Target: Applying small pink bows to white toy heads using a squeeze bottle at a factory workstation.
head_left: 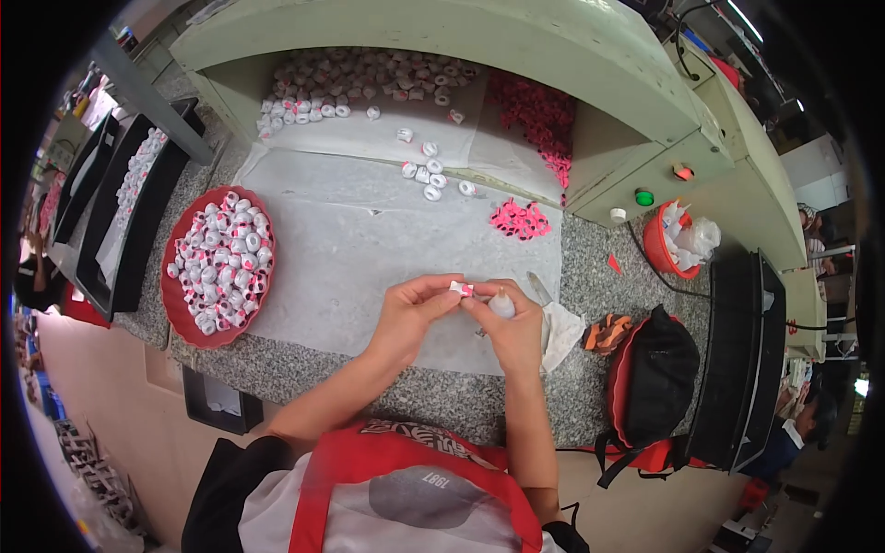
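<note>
Over the white sheet (pixel 323 240), my two hands meet at a small white piece with pink on it (pixel 462 289). My left hand (pixel 411 311) pinches its left side between thumb and fingers. The fingertips of my right hand (pixel 518 334) touch its right side. A small whitish bottle with a narrow tip (pixel 502 304) is tucked in my right hand, partly covered by the fingers. Further off lie several loose white ring-like pieces (pixel 432 193) and a small pile of flat pink pieces (pixel 521 220). What the pinched piece is exactly cannot be made out.
At left stands a red scalloped tray (pixel 169 286) heaped with white-and-pink pieces. A green cabinet (pixel 442 28) arches over more pieces at the back. At right are a pointed metal tool (pixel 539 288), a white cloth (pixel 562 334), a red cup (pixel 656 241) and a black bag (pixel 659 369).
</note>
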`<state>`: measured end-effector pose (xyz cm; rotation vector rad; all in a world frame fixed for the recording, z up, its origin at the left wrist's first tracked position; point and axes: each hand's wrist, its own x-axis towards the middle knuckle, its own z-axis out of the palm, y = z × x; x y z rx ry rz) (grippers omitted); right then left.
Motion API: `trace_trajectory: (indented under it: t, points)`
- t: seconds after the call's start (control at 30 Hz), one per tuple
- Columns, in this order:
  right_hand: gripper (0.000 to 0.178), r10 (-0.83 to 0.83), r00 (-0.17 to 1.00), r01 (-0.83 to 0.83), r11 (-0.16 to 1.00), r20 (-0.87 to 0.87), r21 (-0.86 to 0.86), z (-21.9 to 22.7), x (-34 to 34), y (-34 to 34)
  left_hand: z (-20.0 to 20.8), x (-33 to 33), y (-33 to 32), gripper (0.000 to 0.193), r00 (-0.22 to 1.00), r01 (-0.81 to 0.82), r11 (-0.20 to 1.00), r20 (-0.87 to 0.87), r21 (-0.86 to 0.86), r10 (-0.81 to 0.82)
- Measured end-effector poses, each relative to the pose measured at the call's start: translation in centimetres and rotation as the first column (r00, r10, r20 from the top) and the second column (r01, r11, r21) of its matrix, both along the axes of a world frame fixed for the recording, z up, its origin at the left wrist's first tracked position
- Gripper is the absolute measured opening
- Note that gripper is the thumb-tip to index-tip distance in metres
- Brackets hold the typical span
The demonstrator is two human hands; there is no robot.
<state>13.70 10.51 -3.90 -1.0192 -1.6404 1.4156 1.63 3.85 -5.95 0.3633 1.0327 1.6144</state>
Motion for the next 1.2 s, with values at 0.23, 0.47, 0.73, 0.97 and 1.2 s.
trace_trajectory:
  t: [0.23,0.47,0.73,0.97,1.2]
  points:
    - [0.024,0.149,0.963,-0.127,0.986,-0.224,0.109,2.6,1.6,-1.4,4.5,-0.6,-2.0,0.023,0.959,0.131,0.987,-0.263,0.092,-0.103]
    - [0.020,0.223,0.886,-0.304,0.941,-0.407,-0.147,2.4,1.4,-1.9,5.1,-1.1,-3.3,0.021,0.938,0.226,0.953,-0.309,0.202,-0.157]
    - [0.018,0.158,0.854,-0.298,0.930,-0.496,-0.215,1.0,-1.7,-3.3,3.8,-3.0,-4.6,0.022,0.963,0.110,0.971,-0.265,0.211,-0.052]
    - [0.016,0.223,0.896,-0.309,0.934,-0.385,-0.178,1.5,-3.9,-3.5,3.9,-4.9,-5.1,0.020,0.972,0.108,0.968,-0.227,0.226,-0.055]
    - [0.015,0.127,0.915,-0.264,0.907,-0.383,-0.329,1.4,-5.4,-4.7,3.5,-5.4,-5.9,0.019,0.991,0.022,0.982,-0.137,0.190,0.004]
